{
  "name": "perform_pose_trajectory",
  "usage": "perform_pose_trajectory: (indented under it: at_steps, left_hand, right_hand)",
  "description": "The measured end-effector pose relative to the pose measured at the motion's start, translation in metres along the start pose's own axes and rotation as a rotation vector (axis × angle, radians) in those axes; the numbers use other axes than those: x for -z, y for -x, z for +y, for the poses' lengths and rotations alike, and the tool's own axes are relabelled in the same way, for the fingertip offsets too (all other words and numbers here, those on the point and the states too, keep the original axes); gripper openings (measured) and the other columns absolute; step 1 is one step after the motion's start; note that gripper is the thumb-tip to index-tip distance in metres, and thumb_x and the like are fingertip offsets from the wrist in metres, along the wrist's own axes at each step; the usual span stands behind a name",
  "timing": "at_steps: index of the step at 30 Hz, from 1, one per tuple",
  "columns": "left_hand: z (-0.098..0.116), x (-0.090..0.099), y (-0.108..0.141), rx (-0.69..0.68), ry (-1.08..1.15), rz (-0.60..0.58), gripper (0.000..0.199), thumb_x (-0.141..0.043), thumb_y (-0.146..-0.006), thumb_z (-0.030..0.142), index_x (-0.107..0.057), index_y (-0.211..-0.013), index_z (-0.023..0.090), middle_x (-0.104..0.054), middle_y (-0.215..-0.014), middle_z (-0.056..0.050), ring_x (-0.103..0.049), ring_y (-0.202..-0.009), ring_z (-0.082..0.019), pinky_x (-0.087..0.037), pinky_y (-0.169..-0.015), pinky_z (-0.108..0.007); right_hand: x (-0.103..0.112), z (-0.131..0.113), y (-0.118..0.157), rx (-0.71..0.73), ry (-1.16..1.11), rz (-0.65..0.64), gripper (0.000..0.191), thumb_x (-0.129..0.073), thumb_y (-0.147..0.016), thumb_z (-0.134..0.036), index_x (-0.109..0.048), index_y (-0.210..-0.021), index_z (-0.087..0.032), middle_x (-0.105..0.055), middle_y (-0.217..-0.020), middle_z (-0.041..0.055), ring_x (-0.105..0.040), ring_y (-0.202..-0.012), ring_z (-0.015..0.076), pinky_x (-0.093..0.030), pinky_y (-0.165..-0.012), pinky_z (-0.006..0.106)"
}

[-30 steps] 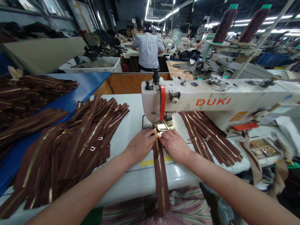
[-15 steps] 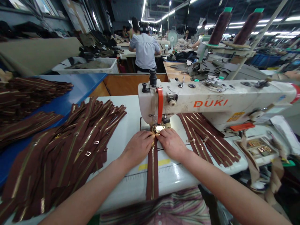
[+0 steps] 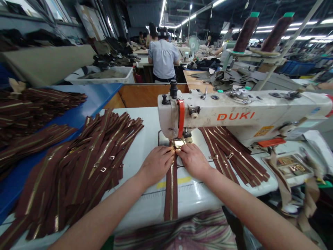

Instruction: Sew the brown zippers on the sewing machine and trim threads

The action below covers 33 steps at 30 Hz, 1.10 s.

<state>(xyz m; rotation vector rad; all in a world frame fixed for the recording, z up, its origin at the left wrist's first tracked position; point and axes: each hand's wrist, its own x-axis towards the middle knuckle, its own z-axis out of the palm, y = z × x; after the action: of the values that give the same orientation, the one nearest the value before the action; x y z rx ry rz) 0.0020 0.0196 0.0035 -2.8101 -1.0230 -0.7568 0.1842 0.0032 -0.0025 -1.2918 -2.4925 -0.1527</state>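
Observation:
A brown zipper strip (image 3: pixel 171 194) with metal teeth runs from under the presser foot of the white sewing machine (image 3: pixel 208 113) toward the table's front edge. My left hand (image 3: pixel 158 163) pinches its left side just in front of the foot, fingers bent together. On the right side, my right hand (image 3: pixel 194 160) holds the strip in the same way, its fingertips close to the left ones. A large heap of brown zippers (image 3: pixel 78 170) lies left of my arms. More zippers (image 3: pixel 231 158) are spread under the machine arm, right of the needle.
A blue table (image 3: pixel 96 99) bearing more zippers stands at the left. An open tray (image 3: pixel 291 165) of metal parts sits at the right. Two thread cones (image 3: pixel 246 34) rise behind the machine. Farther back, a person in a light shirt (image 3: pixel 163 57) sits facing away.
The whole view has shifted slightly, so the scene appears a little farther right. Both hands keep their hold on the strip at the foot, with no clear movement of the strip.

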Motion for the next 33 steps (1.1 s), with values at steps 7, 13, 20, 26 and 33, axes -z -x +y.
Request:
perform_pose_trajectory:
  at_steps: [7, 13, 20, 26, 33]
  left_hand:
    - [0.025, 0.035, 0.042, 0.085, 0.041, -0.083, 0.031, -0.062, -0.082, 0.036, -0.063, -0.103, 0.014, -0.067, -0.107, -0.013, -0.062, -0.099, -0.028, -0.053, -0.086, -0.046]
    - [0.069, 0.065, 0.115, 0.183, 0.013, -0.140, 0.048, -0.069, -0.075, 0.036, -0.058, -0.116, 0.014, -0.065, -0.118, -0.015, -0.061, -0.106, -0.031, -0.054, -0.089, -0.048]
    - [0.080, 0.062, 0.134, 0.172, -0.060, -0.071, 0.044, -0.047, -0.076, 0.007, -0.055, -0.119, 0.013, -0.065, -0.118, -0.014, -0.061, -0.108, -0.027, -0.054, -0.091, -0.044]
    - [0.053, 0.080, 0.133, 0.460, 0.191, -0.036, 0.036, -0.036, -0.078, 0.007, -0.066, -0.094, 0.018, -0.071, -0.091, -0.008, -0.067, -0.086, -0.023, -0.056, -0.078, -0.039]
    - [0.013, 0.128, 0.127, 1.132, 0.782, 0.021, 0.032, -0.067, -0.068, 0.045, -0.066, -0.082, 0.016, -0.061, -0.053, 0.001, -0.057, -0.049, -0.016, -0.047, -0.048, -0.024]
  right_hand:
    - [0.005, -0.008, 0.012, 0.076, -0.098, 0.067, 0.019, -0.053, -0.088, -0.010, -0.068, -0.099, -0.014, -0.062, -0.086, 0.0089, -0.052, -0.086, 0.0221, -0.043, -0.077, 0.035]
    - [0.004, -0.035, 0.024, 0.153, -0.290, 0.201, 0.027, -0.046, -0.086, -0.005, -0.066, -0.103, -0.014, -0.066, -0.093, 0.0108, -0.056, -0.088, 0.0221, -0.050, -0.080, 0.037]
    - [-0.004, -0.065, -0.003, 0.147, -0.269, 0.018, 0.040, -0.045, -0.091, -0.015, -0.051, -0.129, -0.007, -0.054, -0.133, 0.0168, -0.046, -0.125, 0.0268, -0.040, -0.104, 0.046]
    - [0.000, -0.060, -0.007, 0.084, -0.408, -0.031, 0.040, -0.044, -0.089, -0.010, -0.055, -0.127, -0.009, -0.056, -0.131, 0.0168, -0.050, -0.123, 0.0256, -0.040, -0.104, 0.045]
    - [0.016, -0.043, 0.000, -0.323, -1.217, -0.240, 0.013, -0.065, -0.078, -0.027, -0.072, -0.079, -0.016, -0.070, -0.076, 0.0030, -0.062, -0.069, 0.0153, -0.048, -0.068, 0.027]
